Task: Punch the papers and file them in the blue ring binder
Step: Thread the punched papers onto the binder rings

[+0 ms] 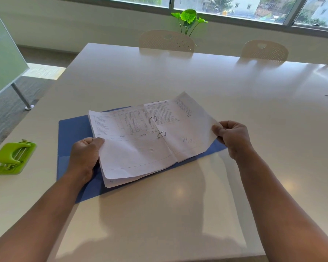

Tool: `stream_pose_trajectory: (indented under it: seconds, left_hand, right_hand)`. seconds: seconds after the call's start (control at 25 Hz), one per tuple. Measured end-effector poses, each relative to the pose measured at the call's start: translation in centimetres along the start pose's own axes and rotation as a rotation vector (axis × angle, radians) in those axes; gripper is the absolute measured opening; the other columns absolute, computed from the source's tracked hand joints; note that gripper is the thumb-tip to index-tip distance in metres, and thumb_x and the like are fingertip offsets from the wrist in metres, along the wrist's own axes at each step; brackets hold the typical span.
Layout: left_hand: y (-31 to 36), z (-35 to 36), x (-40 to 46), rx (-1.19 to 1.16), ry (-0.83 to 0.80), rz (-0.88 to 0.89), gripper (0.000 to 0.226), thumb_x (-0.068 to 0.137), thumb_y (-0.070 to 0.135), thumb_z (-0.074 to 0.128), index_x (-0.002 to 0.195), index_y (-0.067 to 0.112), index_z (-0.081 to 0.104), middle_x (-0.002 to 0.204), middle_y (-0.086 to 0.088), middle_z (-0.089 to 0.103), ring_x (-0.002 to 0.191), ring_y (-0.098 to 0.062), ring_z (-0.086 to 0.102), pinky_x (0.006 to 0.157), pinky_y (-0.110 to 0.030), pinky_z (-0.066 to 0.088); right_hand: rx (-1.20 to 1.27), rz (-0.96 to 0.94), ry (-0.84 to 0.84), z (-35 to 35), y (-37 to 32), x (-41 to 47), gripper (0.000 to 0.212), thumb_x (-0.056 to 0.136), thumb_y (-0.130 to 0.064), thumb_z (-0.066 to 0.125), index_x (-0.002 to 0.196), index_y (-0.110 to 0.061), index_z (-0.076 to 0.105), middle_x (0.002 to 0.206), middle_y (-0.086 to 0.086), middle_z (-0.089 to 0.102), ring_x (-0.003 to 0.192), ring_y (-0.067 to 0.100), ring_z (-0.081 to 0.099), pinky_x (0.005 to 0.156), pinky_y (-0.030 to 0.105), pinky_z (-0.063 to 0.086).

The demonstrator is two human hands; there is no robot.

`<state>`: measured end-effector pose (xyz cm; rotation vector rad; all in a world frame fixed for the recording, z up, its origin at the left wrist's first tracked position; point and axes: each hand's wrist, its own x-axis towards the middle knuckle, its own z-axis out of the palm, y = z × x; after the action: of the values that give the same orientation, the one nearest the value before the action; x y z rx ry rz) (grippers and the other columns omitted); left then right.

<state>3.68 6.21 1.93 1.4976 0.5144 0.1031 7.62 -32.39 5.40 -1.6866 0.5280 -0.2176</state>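
On binder (72, 129), hands (84, 154) grip papers (136, 154).

The ring binder (72, 129) lies open on the tabletop (235, 87), with the papers (140, 148) on its rings (161, 134). The left hand (83, 156) is at their left edge, the right hand (233, 137) at their right. The hole punch (14, 157) sits well left of the binder.

Two bare forearms enter from the lower edge. No sleeves, gloves, rings or wristbands are visible on either. The left hand (83, 154) and right hand (233, 138) are uncovered, nails short where visible.
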Motion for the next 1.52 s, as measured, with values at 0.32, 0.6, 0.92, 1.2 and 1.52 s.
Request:
stream_pose_trajectory:
  seconds: [0.32, 0.6, 0.92, 1.2, 1.52]
  left_hand:
    - [-0.1, -0.5, 0.1, -0.008, -0.008, 0.0, 0.016, 0.081, 0.025, 0.069, 0.08, 0.009, 0.064, 0.094, -0.018, 0.075, 0.099, -0.05, 0.069, 0.088, -0.066, 0.053]
    - [-0.5, -0.7, 0.5, 0.003, -0.033, 0.013, 0.021, 0.082, 0.025, 0.068, 0.087, 0.005, 0.066, 0.094, -0.015, 0.077, 0.096, -0.043, 0.073, 0.09, -0.069, 0.053]
    - [-0.5, -0.3, 0.4, 0.029, -0.025, 0.032, 0.019, 0.093, 0.019, 0.064, 0.088, 0.001, 0.064, 0.096, -0.01, 0.077, 0.092, -0.034, 0.075, 0.091, -0.061, 0.057]
    - [-0.8, -0.4, 0.5, 0.029, -0.027, 0.032, 0.02, 0.092, 0.023, 0.065, 0.085, 0.005, 0.065, 0.098, -0.011, 0.076, 0.093, -0.035, 0.074, 0.09, -0.062, 0.057]
    - [-0.9, -0.4, 0.3, 0.025, -0.002, 0.104, 0.051, 0.093, 0.004, 0.061, 0.134, 0.027, 0.043, 0.101, -0.008, 0.072, 0.086, -0.022, 0.071, 0.069, -0.037, 0.056]
  right_hand:
    - [-0.482, -0.412, -0.072, 0.5, -0.5, -0.4, 0.049, 0.086, -0.014, 0.076, 0.132, -0.028, 0.065, 0.07, -0.007, 0.055, 0.065, 0.008, 0.054, 0.069, 0.019, 0.043]
    - [-0.68, -0.431, -0.14, 0.7, -0.2, -0.5, 0.034, 0.092, -0.011, 0.068, 0.125, -0.017, 0.071, 0.122, 0.009, 0.073, 0.115, 0.029, 0.064, 0.098, 0.03, 0.047]
    - [-0.567, -0.422, -0.022, 0.5, -1.0, -0.2, 0.008, 0.086, -0.026, 0.078, 0.079, -0.023, 0.077, 0.108, -0.005, 0.072, 0.099, 0.012, 0.064, 0.09, 0.039, 0.047]
    - [-0.182, -0.424, -0.393, 4.2, -4.9, -4.9, 0.02, 0.079, -0.017, 0.085, 0.071, -0.006, 0.071, 0.065, 0.004, 0.068, 0.057, 0.009, 0.054, 0.059, 0.024, 0.044]
    - [-0.153, -0.446, -0.767, 11.7, -4.3, -9.3, 0.011, 0.096, -0.012, 0.067, 0.09, -0.015, 0.075, 0.077, -0.001, 0.07, 0.069, 0.009, 0.061, 0.066, 0.027, 0.052]
